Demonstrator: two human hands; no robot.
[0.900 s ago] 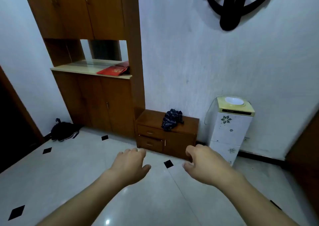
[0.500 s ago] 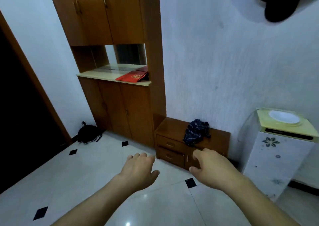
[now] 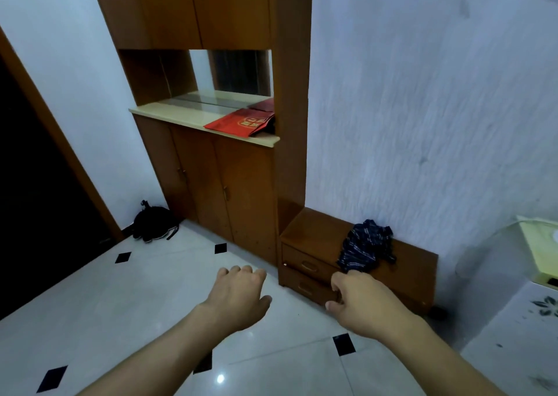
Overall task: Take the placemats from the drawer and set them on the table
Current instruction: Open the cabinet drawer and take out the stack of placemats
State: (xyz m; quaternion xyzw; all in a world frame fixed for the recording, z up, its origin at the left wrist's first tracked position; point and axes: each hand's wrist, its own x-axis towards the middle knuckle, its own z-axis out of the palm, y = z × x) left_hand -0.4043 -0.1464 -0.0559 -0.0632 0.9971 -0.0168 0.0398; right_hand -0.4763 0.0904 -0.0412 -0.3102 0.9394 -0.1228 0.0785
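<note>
A low wooden cabinet (image 3: 314, 232) stands against the wall, with two closed drawers on its left side: an upper drawer (image 3: 308, 265) and a lower drawer (image 3: 305, 288). No placemats show. My left hand (image 3: 240, 297) hovers over the floor just left of the cabinet, fingers loosely curled and holding nothing. My right hand (image 3: 360, 303) is in front of the lower drawer's right end, fingers curled and empty; I cannot tell whether it touches the drawer front.
A dark striped cloth (image 3: 365, 246) lies on the low cabinet. A tall wooden wardrobe (image 3: 229, 181) has a shelf holding a red packet (image 3: 241, 122). A black bag (image 3: 152, 223) lies by a dark doorway. A white water dispenser (image 3: 531, 305) stands at right.
The view has come closer to the low cabinet and swung left; the dispenser slid toward the right edge. Both hands stay stretched forward, and the right hand now overlaps the drawers.
</note>
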